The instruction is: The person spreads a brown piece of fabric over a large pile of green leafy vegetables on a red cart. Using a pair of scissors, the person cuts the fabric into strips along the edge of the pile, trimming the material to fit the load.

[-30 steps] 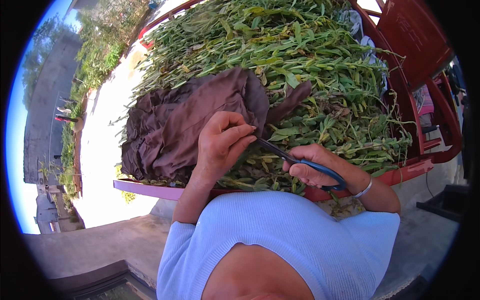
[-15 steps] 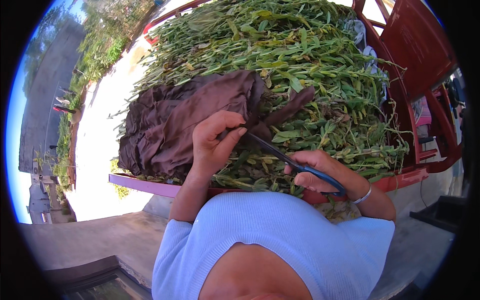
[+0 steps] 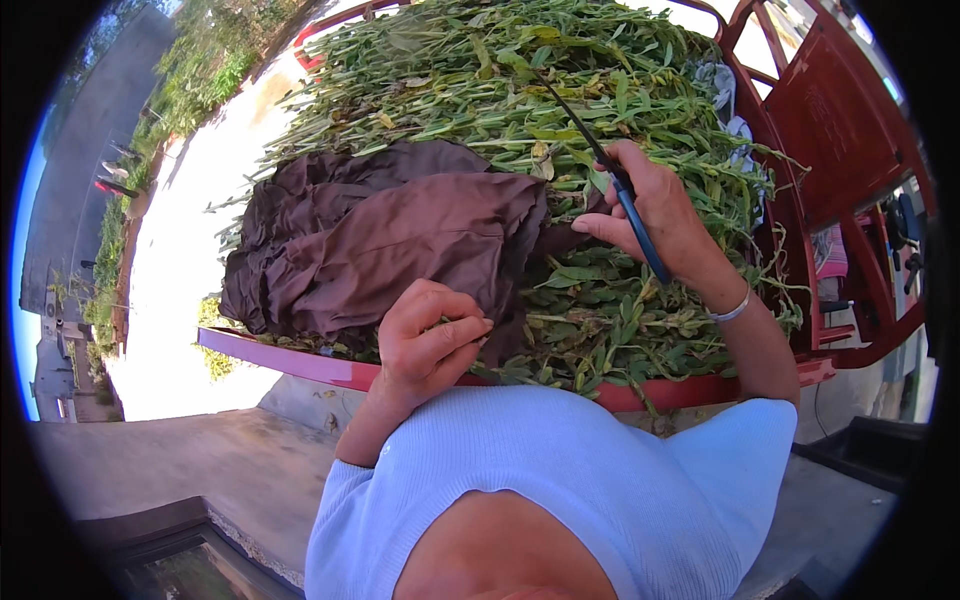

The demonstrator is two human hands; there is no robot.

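Observation:
A crumpled brown cloth [image 3: 400,235] lies over the left part of a wide heap of cut green leafy stalks [image 3: 600,310]. Closed, my left hand [image 3: 432,345] is at the near edge of the cloth; what its pinched fingers hold is too small to make out. A pair of scissors [image 3: 632,205] with blue handles and dark blades is in my right hand [image 3: 665,215], above the stalks. The blades point up and to the left, away from the cloth. My right thumb stretches toward a dark strip at the cloth's right side.
The heap rests on a red cart bed whose near rim [image 3: 680,390] runs in front of me. A red metal frame with a panel [image 3: 840,110] rises at the right. Bright ground [image 3: 180,300] and a wall lie to the left. A black tray [image 3: 875,455] is at lower right.
My right hand has lifted the scissors up and away from the cloth's strip, turning the blades upward. My left hand has come down toward me, and the cloth's right side has shifted.

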